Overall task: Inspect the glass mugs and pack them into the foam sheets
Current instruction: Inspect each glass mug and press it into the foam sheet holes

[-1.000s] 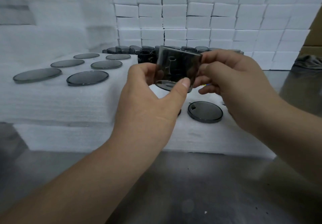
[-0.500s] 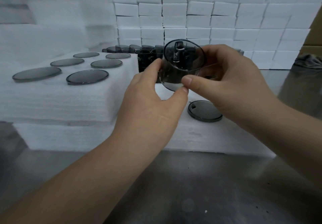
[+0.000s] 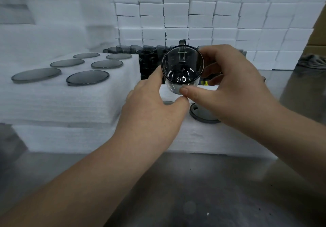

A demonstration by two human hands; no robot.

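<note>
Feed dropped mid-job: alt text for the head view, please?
The left hand and right hand hold a smoky glass mug up, one round end facing the camera, handle at the top. Six round grey glass faces show in the foam sheets on the left.

- Shows smoky grey and see-through in the glass mug (image 3: pixel 182 67), with a dark rim and curved white glints.
- Lies plain white over the foam sheets (image 3: pixel 70 103), with fine horizontal layer lines along the edges.
- Reads flat mid-grey in the round mug bases (image 3: pixel 87 77).
- Looks dark, nearly black, in the mug row (image 3: pixel 150 57).
- Stacks white in a brick-like grid across the foam blocks (image 3: pixel 211 15).
- Turns dull mottled grey on the metal table (image 3: pixel 194 191).
- Goes brown at the cardboard (image 3: pixel 317 32).
</note>
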